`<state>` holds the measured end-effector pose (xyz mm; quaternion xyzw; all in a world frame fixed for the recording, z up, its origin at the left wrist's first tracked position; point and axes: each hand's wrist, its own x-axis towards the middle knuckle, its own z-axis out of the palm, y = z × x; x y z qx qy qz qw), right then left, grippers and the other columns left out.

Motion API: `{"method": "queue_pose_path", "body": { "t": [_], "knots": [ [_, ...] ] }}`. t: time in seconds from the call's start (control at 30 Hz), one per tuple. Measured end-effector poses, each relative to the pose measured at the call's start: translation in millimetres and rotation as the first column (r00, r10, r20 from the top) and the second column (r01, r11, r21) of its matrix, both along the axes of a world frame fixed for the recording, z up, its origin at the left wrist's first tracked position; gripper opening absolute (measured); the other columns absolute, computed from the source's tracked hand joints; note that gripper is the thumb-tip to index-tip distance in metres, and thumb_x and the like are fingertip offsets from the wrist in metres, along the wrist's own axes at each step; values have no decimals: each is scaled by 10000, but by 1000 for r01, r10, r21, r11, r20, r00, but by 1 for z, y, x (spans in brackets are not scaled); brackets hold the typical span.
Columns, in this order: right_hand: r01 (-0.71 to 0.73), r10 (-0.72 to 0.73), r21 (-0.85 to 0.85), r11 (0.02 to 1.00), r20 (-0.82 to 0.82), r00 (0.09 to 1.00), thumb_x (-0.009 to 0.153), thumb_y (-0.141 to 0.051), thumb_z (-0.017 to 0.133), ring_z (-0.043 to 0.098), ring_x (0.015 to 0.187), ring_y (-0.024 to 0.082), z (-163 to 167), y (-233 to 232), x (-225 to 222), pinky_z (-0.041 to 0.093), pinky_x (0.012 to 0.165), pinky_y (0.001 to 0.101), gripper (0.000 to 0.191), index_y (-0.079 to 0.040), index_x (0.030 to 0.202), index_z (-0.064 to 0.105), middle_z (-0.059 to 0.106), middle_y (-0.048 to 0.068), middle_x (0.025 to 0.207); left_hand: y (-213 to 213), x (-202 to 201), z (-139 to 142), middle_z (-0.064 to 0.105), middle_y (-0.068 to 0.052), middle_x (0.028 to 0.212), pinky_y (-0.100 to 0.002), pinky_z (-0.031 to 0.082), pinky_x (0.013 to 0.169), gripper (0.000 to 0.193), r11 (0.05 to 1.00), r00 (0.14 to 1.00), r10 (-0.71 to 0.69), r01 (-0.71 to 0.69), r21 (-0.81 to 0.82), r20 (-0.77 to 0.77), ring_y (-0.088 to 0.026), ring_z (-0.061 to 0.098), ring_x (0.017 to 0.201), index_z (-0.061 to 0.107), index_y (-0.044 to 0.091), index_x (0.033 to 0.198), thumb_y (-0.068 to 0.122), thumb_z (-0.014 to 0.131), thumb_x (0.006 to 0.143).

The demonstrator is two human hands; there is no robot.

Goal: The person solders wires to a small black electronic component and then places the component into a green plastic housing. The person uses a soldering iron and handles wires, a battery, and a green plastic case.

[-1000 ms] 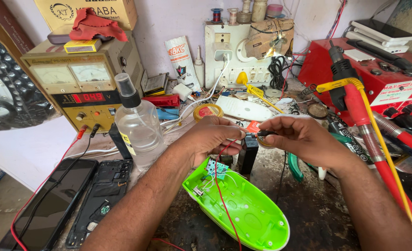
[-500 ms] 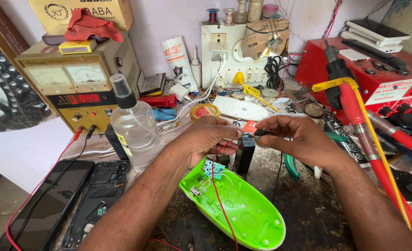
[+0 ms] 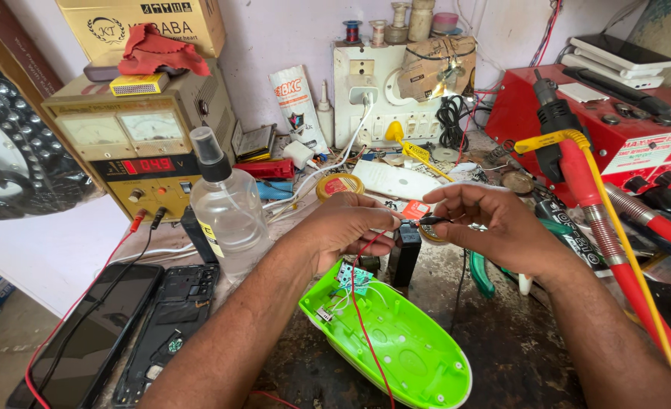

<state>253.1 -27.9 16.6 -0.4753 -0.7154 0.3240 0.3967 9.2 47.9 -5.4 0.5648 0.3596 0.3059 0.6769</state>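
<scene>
Over the middle of the bench, head view is the only one I've got, so here goes. Both my hands hang just above the bright green boat-shaped plastic shell (image 3: 396,352), which lies open side up with its long axis running from near my left wrist down toward the lower right.

My left hand (image 3: 347,227) is curled closed, fingertips pinching the thin red wire (image 3: 363,318) that climbs up out of the shell's small blue-green circuit board (image 3: 353,276). My right hand (image 3: 487,220) is pinched shut too, thumb and forefinger gripping a small black clip-like probe tip (image 3: 430,221); I can't tell exactly what kind of tip it is.

The bit that matters: that tip points left, straight at my left fingertips, and the two are nearly touching, so the wire end sits just left of the right hand and directly above the board end of the shell. A small upright black rectangular block (image 3: 405,254) stands right under the gap between the hands. The clear plastic spray bottle (image 3: 225,204) stands well off to the left.
</scene>
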Motion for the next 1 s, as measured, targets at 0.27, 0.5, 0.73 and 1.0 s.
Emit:
{"method": "queue_pose_path", "body": {
  "t": [0.27, 0.5, 0.73, 1.0],
  "knots": [
    [-7, 6, 14, 1000, 73, 997, 825, -25, 749, 718, 1007, 105, -4, 4, 2, 585, 915, 299, 446, -50, 1263, 672, 773, 48, 1079, 1, 1, -1, 769, -105, 945, -300, 635, 714, 293, 1000, 1000, -6, 6, 6, -4, -173, 750, 830, 712, 7, 1063, 144, 788, 816],
    [160, -154, -19, 987, 180, 972, 792, -97, 821, 721, 864, 104, 1, 2, -1, 581, 839, 294, 320, -50, 1105, 771, 806, 38, 914, 1, 1, -1, 767, -112, 945, -301, 638, 708, 289, 1000, 1000, -4, 4, 1, 7, -177, 751, 828, 705, 3, 1062, 130, 785, 815],
    [182, -190, 61, 981, 173, 967, 795, -146, 826, 749, 880, 90, -6, 8, 2, 596, 829, 289, 276, -89, 1064, 806, 831, 12, 909, 2, 2, -1, 761, -99, 937, -297, 637, 709, 291, 1000, 1000, 2, -2, -6, -2, -169, 744, 821, 705, 10, 1064, 131, 788, 813],
    [125, -176, 226, 966, 226, 958, 834, -173, 811, 734, 872, 69, -11, 7, 1, 583, 815, 274, 257, -108, 1082, 805, 833, 4, 931, 2, 1, -1, 760, -92, 936, -295, 634, 703, 314, 1000, 1000, 4, -5, -11, -12, -168, 744, 819, 705, 17, 1072, 154, 798, 805]
  ]
}}
